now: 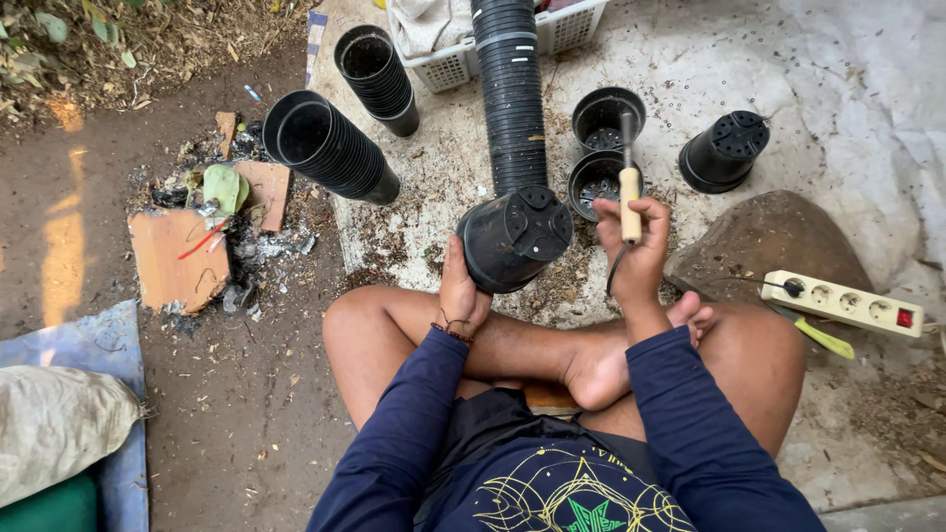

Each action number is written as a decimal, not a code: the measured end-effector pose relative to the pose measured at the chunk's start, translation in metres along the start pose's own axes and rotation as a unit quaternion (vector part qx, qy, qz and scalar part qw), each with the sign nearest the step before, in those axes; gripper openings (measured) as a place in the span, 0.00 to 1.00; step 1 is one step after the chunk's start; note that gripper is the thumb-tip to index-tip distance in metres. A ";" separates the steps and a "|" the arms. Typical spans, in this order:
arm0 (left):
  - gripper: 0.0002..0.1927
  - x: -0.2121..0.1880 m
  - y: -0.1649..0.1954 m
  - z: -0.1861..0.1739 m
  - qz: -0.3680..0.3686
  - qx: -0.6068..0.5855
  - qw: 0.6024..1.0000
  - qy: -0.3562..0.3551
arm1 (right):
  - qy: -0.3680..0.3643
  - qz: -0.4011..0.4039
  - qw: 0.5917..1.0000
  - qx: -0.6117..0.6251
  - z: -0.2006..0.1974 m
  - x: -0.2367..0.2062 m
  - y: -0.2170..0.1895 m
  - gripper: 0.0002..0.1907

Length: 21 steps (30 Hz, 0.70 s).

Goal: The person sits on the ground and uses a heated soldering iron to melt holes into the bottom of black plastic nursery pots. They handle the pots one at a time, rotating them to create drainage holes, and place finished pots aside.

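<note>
I sit cross-legged on the ground. My left hand [461, 288] grips a black plastic plant pot [514, 237], turned so its holed bottom faces up toward me. My right hand [636, 246] is closed around the pale wooden handle of a corded metal-tipped tool [629, 187], tip pointing away, just right of the pot. A dark cord hangs below that hand. Beyond the pot, a long stack of nested black pots [510, 94] lies on the ground.
Two more pot stacks [330, 148] [377, 79] lie at left. Two open pots [607, 116] [594, 180] and an upturned one [726, 150] stand ahead. A white basket [572, 28] sits behind; a rock [764, 241] and white power strip [843, 303] at right; ash and cardboard [179, 258] at left.
</note>
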<state>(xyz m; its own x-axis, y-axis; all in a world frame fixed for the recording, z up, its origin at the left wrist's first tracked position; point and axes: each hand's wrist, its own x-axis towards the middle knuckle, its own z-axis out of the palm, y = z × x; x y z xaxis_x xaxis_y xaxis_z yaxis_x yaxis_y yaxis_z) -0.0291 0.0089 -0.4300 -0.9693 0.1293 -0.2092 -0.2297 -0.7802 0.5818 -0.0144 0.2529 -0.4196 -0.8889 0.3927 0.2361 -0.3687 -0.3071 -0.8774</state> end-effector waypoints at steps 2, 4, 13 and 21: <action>0.30 0.002 -0.002 -0.003 -0.001 0.005 1.000 0.006 | 0.063 0.188 0.955 0.219 0.004 -0.004 -0.002 0.31; 0.29 0.005 -0.010 -0.014 0.003 0.026 1.000 -0.006 | -0.104 0.011 0.994 0.012 0.011 -0.012 -0.002 0.46; 0.30 0.006 0.013 0.019 0.099 0.532 0.840 0.018 | -0.145 -0.083 0.982 -0.087 0.015 -0.020 -0.004 0.58; 0.24 -0.171 0.165 0.266 0.673 0.580 0.347 -0.300 | -0.167 -0.139 0.966 -0.140 0.011 -0.025 -0.006 0.55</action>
<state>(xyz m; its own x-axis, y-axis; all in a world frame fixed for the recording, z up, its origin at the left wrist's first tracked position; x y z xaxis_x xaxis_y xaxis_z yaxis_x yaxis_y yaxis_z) 0.0757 0.0211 -0.0894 -0.0307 0.5012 0.8648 0.9228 0.3466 -0.1681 0.0071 0.2356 -0.4159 -0.8220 0.1108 0.5585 -0.5584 0.0356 -0.8288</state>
